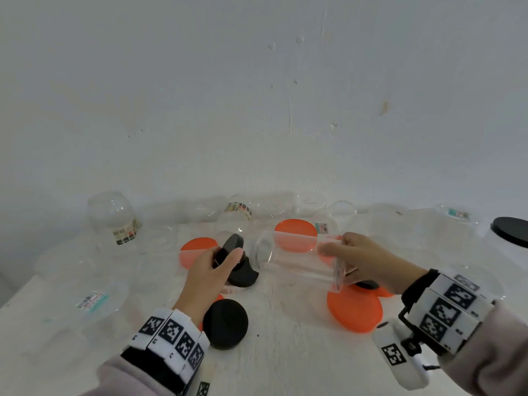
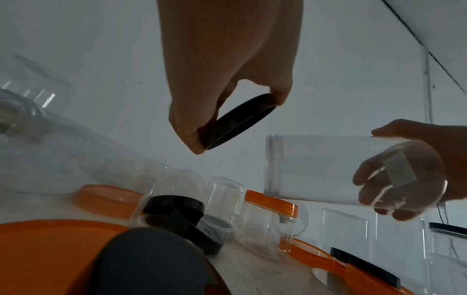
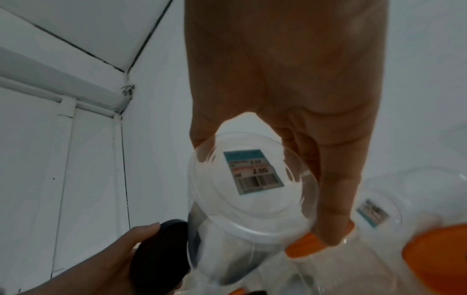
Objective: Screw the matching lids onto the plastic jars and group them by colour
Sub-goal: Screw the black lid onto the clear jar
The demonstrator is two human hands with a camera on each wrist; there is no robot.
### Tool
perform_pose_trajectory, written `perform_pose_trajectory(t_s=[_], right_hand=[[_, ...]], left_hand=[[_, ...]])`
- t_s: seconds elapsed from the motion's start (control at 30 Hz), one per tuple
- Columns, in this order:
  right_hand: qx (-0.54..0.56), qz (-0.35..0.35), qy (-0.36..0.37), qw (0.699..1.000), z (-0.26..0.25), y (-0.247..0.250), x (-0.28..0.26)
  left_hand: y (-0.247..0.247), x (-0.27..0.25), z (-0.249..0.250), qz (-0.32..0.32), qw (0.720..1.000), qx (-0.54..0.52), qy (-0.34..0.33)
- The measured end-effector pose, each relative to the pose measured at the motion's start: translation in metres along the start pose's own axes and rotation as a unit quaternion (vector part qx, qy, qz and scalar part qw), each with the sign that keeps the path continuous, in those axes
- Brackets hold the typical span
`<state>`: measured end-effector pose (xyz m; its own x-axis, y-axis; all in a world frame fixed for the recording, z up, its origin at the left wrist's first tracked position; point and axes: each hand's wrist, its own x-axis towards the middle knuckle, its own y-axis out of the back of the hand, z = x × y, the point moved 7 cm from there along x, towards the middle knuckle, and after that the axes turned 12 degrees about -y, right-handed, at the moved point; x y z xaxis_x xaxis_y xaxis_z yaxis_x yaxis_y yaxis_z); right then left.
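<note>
My left hand (image 1: pixel 220 260) pinches a black lid (image 1: pixel 232 244) by its rim and holds it above the table, tilted on edge; the left wrist view shows the black lid (image 2: pixel 240 121) between thumb and fingers. My right hand (image 1: pixel 357 261) grips a clear plastic jar (image 1: pixel 297 260) by its base, lying sideways in the air with its open mouth toward the lid. A small gap separates lid and mouth. A price sticker (image 3: pixel 252 171) sits on the clear plastic jar's (image 3: pixel 252 199) bottom.
Loose orange lids (image 1: pixel 354 310) and black lids (image 1: pixel 225 324) lie on the white table (image 1: pixel 285 361). Several empty clear jars (image 1: pixel 111 215) stand along the wall. A black-lidded jar (image 1: pixel 511 232) stands at the far right.
</note>
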<state>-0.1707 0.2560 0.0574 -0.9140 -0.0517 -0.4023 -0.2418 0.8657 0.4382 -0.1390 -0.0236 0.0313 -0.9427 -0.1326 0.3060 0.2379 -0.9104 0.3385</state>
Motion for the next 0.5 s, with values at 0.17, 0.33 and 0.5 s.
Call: perform_pose_trajectory(t_s=[0.17,0.33,0.5], right_hand=[[0.140,-0.163,-0.090,0.972,0.023,-0.040,-0.002],[0.187,-0.179,-0.122,0.958,0.042,-0.065,0.004],[0.102,-0.122,-0.105,0.982,0.040,-0.075,0.015]], left_hand=[[0.006,0.002,0.003,0.007,1.000,-0.022,0.002],[0.008,0.006,0.007,0.017,0.999,-0.040,-0.002],[0.007,0.012,0.013,0.024,0.999,-0.038,-0.005]])
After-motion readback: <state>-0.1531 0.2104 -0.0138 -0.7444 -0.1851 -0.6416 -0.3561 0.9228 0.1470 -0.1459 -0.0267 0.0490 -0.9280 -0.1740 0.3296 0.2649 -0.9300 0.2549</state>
